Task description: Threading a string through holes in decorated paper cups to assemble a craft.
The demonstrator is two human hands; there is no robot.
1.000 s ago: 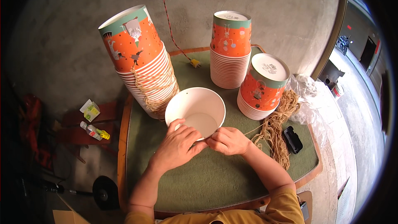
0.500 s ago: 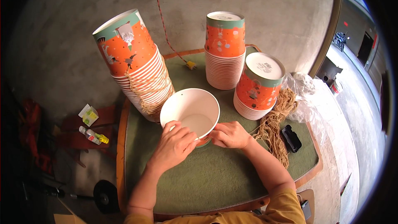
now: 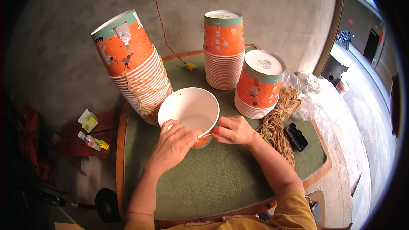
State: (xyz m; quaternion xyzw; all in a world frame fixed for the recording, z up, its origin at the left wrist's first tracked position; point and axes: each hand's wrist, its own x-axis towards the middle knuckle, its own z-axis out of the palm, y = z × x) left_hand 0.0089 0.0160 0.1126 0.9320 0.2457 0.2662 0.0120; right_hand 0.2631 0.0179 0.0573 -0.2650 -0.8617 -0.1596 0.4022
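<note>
Smooth paper bucket up close, rough fibrous twine right, matt green cloth, smooth wooden edging left!

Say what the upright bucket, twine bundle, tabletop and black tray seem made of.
Bucket: probably coated paperboard, smooth and pale inside, with a thin wall.
Twine: likely plant fibre, matte, tan, in loose strands.
Tabletop: green matte covering, perhaps felt or carpet, with a brown, wooden-looking edge.
Tray: probably moulded plastic, black, rounded corners, slight sheen.

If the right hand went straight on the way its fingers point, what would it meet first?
Most likely the right side of the open paper bucket, just past the fingertips of the right hand; depth leaves any gap unclear.
</note>
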